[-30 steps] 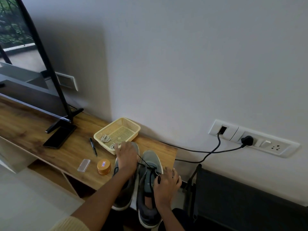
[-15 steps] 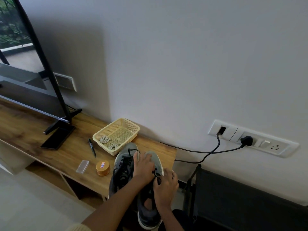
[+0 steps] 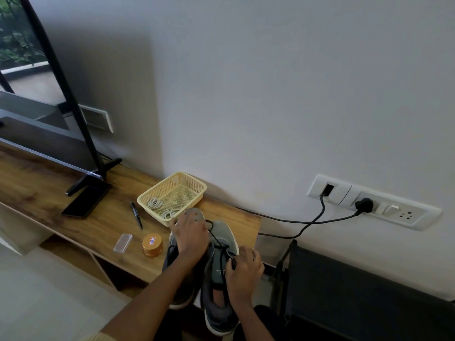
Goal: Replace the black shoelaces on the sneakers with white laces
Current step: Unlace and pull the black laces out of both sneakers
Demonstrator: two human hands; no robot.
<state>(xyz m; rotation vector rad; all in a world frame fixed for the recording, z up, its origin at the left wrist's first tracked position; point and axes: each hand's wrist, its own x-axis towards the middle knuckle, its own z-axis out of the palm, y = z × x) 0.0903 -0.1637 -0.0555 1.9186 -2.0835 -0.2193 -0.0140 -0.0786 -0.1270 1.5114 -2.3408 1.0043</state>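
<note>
Two grey sneakers stand side by side at the right end of the wooden shelf, toes toward the wall. My left hand [image 3: 190, 236] lies over the left sneaker [image 3: 181, 289] and pulls a strand of the black lace [image 3: 213, 233] out of the right sneaker [image 3: 221, 284]. My right hand [image 3: 242, 269] steadies that sneaker at its eyelets, fingers pinching the lace there. Two coiled white laces [image 3: 161, 207] lie in the yellow mesh basket [image 3: 194, 185] just beyond the toes.
On the wooden shelf [image 3: 81, 225] lie a black pen [image 3: 136, 215], a small clear case [image 3: 122, 243], a round orange tin [image 3: 152, 244] and a dark phone [image 3: 86, 201] by the TV stand [image 3: 91, 173]. Cables [image 3: 310, 221] run from the wall socket. A black chair [image 3: 357, 296] stands at right.
My left hand went from the basket edge to the right sneaker's laces, then swung back up and left, drawing a black lace strand out taut. My right hand stayed on the sneaker.
</note>
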